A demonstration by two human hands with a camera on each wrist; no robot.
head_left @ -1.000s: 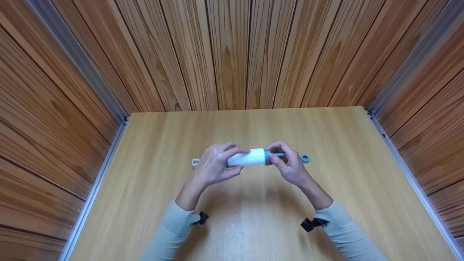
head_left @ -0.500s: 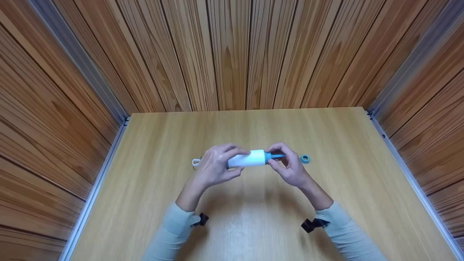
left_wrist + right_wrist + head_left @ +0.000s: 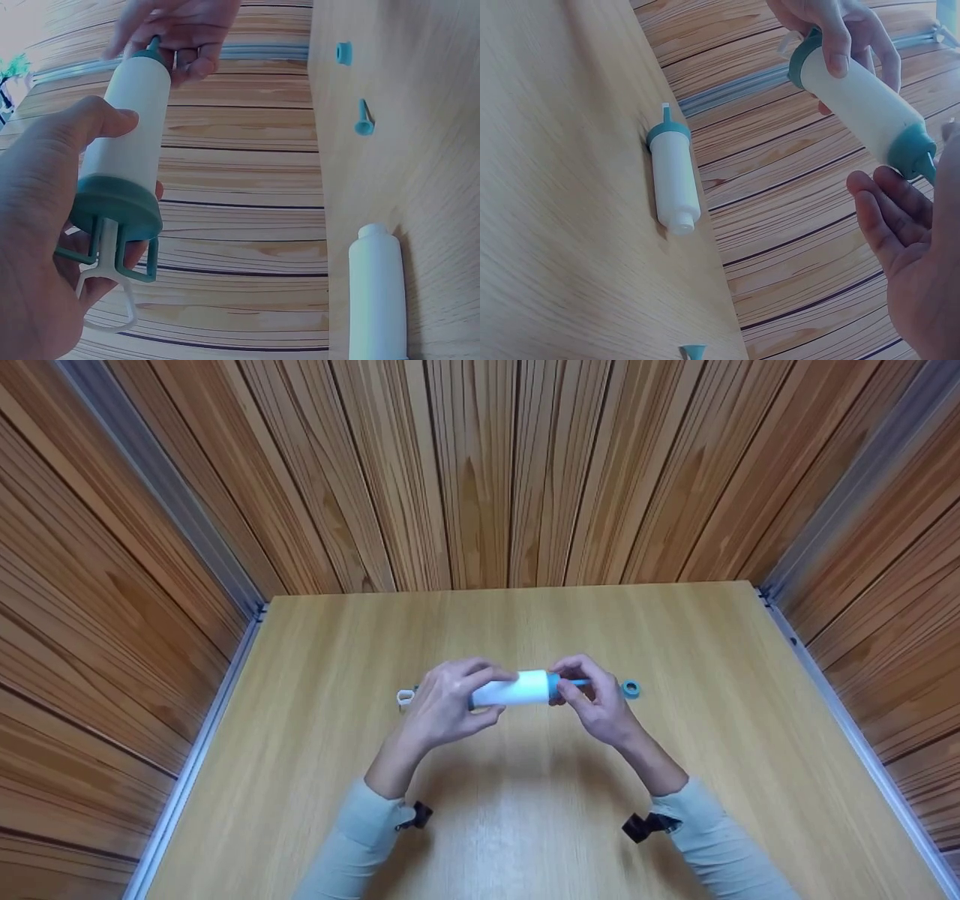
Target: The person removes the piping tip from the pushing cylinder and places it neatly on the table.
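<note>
Held level above the table is an icing syringe [image 3: 521, 688], its white barrel fitted with a teal looped end cap [image 3: 116, 202] and a white plunger ring. My left hand [image 3: 454, 699] grips the barrel, thumb along its side, near the end cap. At the other end, my right hand [image 3: 602, 706] pinches the teal nozzle [image 3: 554, 687] at its wide base between thumb and fingers. The nozzle's slim tip points right, toward the right palm. In the right wrist view, the lower fingers of that hand [image 3: 911, 232] extend beneath the nozzle.
A second white syringe barrel [image 3: 676, 176] with a teal end cap lies on the table below the hands. In line with it are a loose teal nozzle [image 3: 364, 124] and a small teal ring [image 3: 631, 688]. Wood-panelled walls [image 3: 480, 472] enclose the table at back and sides.
My right thumb shifted down off the nozzle's base, then came back up onto it, while the fingers stayed around it. The left hand and barrel have hardly moved.
</note>
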